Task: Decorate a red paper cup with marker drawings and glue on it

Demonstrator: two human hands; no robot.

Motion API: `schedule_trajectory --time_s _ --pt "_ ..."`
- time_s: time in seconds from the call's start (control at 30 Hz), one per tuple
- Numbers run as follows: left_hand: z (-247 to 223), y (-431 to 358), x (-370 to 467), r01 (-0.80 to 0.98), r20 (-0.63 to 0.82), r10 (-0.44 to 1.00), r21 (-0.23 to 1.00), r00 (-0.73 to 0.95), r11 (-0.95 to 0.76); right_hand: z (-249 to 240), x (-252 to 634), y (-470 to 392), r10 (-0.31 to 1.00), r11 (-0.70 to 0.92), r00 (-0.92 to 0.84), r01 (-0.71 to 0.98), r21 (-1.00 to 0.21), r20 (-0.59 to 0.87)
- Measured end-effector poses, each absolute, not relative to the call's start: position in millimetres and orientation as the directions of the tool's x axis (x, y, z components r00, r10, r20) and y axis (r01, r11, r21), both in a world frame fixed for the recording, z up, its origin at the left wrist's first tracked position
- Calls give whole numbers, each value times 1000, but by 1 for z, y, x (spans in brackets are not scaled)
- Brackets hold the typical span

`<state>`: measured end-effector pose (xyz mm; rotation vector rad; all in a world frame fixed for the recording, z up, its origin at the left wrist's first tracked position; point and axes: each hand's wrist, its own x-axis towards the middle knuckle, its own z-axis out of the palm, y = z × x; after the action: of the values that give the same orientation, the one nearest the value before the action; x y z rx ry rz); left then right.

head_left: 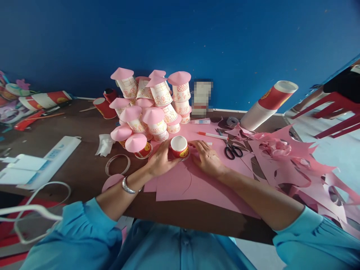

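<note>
A short red-and-yellow paper cup [180, 153] with a white inside stands mouth up on pink paper [180, 183]. My left hand [161, 160] curves round its left side, thumb in front and fingers behind. On the other side, my right hand [208, 158] rests on the paper with fingers extended and holds nothing; its fingertips are close to the cup. A curved pencil line shows on the pink sheet. Just left of the cup, a pink paper cone [135, 143] tops another red cup [144, 150]. Black-handled scissors [233, 151] lie beyond my right hand.
Stacked white cups with drawings [161, 93] and pink cone tops stand behind. A tape roll [118, 165] and white power strip [53, 159] lie left. An orange-capped marker [213, 135], pink scraps [292, 157] and a leaning cup stack [268, 105] are right.
</note>
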<state>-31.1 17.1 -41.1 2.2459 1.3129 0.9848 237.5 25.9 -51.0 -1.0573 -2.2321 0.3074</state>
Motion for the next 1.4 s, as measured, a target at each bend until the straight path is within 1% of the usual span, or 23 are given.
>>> schedule_trajectory --time_s 0.1,0.27,0.4,0.5,0.57,0.63,0.77,0.87,1.03,1.13,1.23,1.4 --pt "-39 17 -32 581 403 856 629 324 -517 -55 237 29 754 656 -469 572 -493 459" --pt "-35 17 -31 534 408 861 676 303 -508 -56 240 34 797 602 -465 556 -573 385" --pt "-37 17 -30 512 449 840 667 304 -542 -53 240 32 813 577 -451 541 -612 368" --pt "-37 16 -30 515 419 837 660 353 -547 -52 240 31 822 563 -444 535 -630 357" --pt "-37 15 -30 529 380 841 655 386 -539 -52 240 30 820 564 -450 534 -629 353" --pt "-37 14 -29 547 375 839 638 393 -542 -54 240 30 817 570 -449 535 -624 361" --pt "-40 13 -28 559 435 814 592 386 -581 -58 240 32 819 573 -388 560 -598 423" --pt "-43 13 -30 550 454 807 592 377 -590 -58 240 35 820 569 -352 587 -576 452" --pt "-43 14 -34 555 455 810 590 371 -586 -55 241 37 866 498 -339 650 -573 368" --pt "-41 15 -34 565 477 799 568 366 -598 -57 241 38 873 485 -335 669 -563 354" --pt "-39 15 -34 579 484 797 554 361 -598 -60 238 40 868 491 -320 669 -558 380" --pt "-32 13 -32 631 412 828 539 381 -559 -63 237 44 839 522 -281 654 -547 465"
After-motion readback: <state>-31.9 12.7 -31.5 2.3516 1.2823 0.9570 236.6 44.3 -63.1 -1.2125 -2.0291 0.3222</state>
